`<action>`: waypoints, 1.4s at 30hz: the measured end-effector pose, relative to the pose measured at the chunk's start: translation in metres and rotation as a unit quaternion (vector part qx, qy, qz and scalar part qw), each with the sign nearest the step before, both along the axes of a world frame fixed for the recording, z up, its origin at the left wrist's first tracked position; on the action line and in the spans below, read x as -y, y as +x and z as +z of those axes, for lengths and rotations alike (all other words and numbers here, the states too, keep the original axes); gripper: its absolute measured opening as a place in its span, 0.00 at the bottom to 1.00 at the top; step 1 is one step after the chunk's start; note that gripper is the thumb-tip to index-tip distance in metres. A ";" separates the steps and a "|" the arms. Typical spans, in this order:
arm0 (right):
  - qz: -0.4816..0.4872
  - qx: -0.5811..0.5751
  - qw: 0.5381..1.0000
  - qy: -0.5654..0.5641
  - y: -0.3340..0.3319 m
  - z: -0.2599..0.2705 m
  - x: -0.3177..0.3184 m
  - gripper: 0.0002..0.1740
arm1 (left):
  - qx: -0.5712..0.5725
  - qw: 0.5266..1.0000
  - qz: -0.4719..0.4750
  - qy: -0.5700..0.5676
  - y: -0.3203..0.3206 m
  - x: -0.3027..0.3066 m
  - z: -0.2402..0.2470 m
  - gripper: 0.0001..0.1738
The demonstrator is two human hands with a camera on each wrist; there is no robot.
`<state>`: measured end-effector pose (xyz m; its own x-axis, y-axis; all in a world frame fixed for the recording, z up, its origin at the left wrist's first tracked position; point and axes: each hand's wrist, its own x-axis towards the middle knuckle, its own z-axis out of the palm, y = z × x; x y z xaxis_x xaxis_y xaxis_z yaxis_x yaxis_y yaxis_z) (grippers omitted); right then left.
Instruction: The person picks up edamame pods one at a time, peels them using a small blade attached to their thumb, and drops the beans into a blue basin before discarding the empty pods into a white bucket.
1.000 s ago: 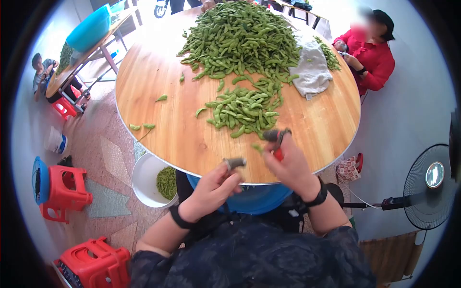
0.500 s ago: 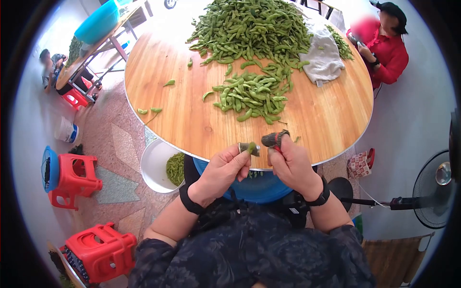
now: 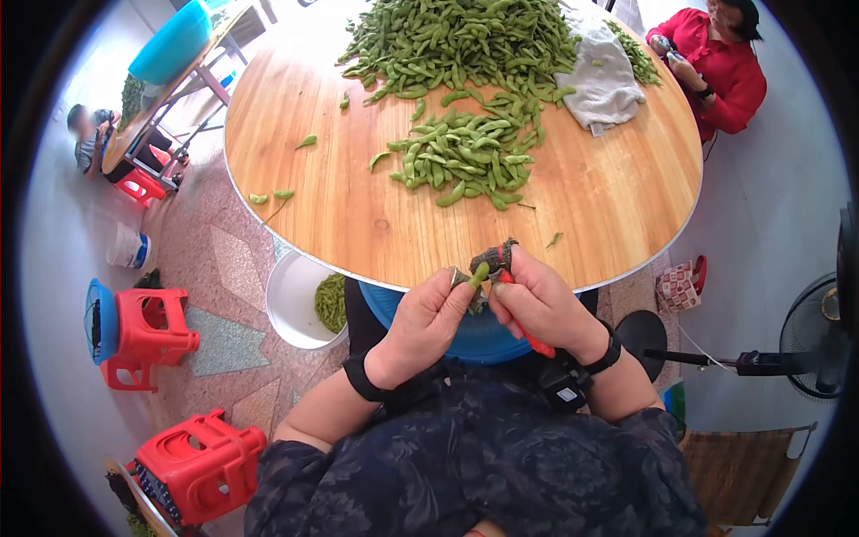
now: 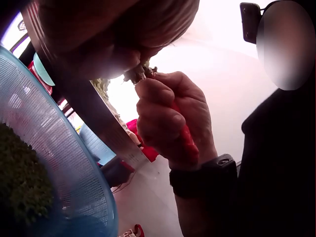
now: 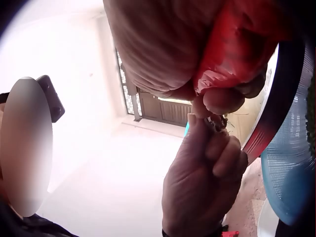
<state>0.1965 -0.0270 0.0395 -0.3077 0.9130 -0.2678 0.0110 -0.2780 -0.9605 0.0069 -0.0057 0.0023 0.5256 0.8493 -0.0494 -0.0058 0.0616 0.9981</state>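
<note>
My left hand (image 3: 420, 318) pinches a green soybean pod (image 3: 480, 273) between thumb and fingers, close in front of the table's near edge. Right up against it, my right hand (image 3: 548, 306) grips a red-handled tool (image 3: 540, 345) whose working end is hidden between the hands. Dark, worn covers wrap the right index finger (image 3: 489, 259) and a left fingertip. In the left wrist view the red handle (image 4: 187, 143) runs down through the right palm. A small heap of pods (image 3: 465, 161) lies ahead on the round wooden table (image 3: 304, 206), below a much larger pile (image 3: 456, 45).
Under the table edge sits a blue mesh basket (image 4: 74, 143) with green contents. A white bucket (image 3: 291, 309) holding green pieces stands left of it. A white cloth (image 3: 599, 80) lies on the table, near a person in red (image 3: 729, 80). Red stools (image 3: 197, 470) stand left, a fan (image 3: 810, 336) right.
My hands were apart a second ago, the right one over the table; they have come together near my body. The left hand has since pinched the pod. The head view has shifted slightly.
</note>
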 end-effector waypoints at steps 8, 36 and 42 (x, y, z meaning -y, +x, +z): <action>-0.006 0.008 1.000 -0.005 -0.008 0.003 0.006 0.04 | -0.142 0.928 0.058 0.339 0.001 0.003 -0.004 0.13; 0.064 0.045 0.996 -0.046 -0.068 0.026 0.022 0.08 | -0.003 0.971 0.048 0.234 -0.055 0.025 -0.005 0.17; 0.101 0.097 0.984 0.110 -0.046 -0.031 0.027 0.10 | -0.075 0.980 -0.046 0.178 -0.053 0.024 -0.025 0.18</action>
<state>0.1502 -0.0537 0.0086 -0.4510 0.8812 -0.1416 0.2332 -0.0368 -0.9717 -0.0459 -0.0295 -0.0228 0.6102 0.7761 0.1592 0.1327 -0.2982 0.9452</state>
